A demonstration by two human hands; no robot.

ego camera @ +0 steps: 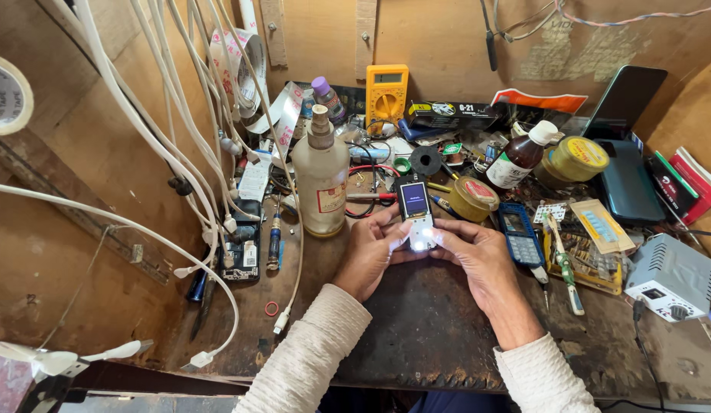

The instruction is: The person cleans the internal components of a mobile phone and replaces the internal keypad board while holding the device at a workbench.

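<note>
A head-worn camera looks down on a crowded wooden workbench [417,336]. At the centre, two bare hands in cream ribbed sleeves hold a small keypad phone [415,214] upright between them, its screen lit bluish and its keypad glowing white. The left hand [368,252] curls around the phone's left edge, fingers closed on it, thumb on the lit keys. The right hand [478,256] grips the right edge the same way, thumb tip at the keypad.

At ten o'clock from the phone, just beside the left hand, stands a tall cloudy plastic bottle [321,180]. At twelve o'clock, against the back wall, sits a yellow multimeter [387,90]. At two o'clock stands a brown bottle with a white cap [522,157], with a round yellow tin [475,197] nearer the phone. At three o'clock lies a blue keypad phone [521,233], apart from the right hand. White cables [180,145] hang at nine o'clock. A grey box-shaped device [670,277] sits at four o'clock.
</note>
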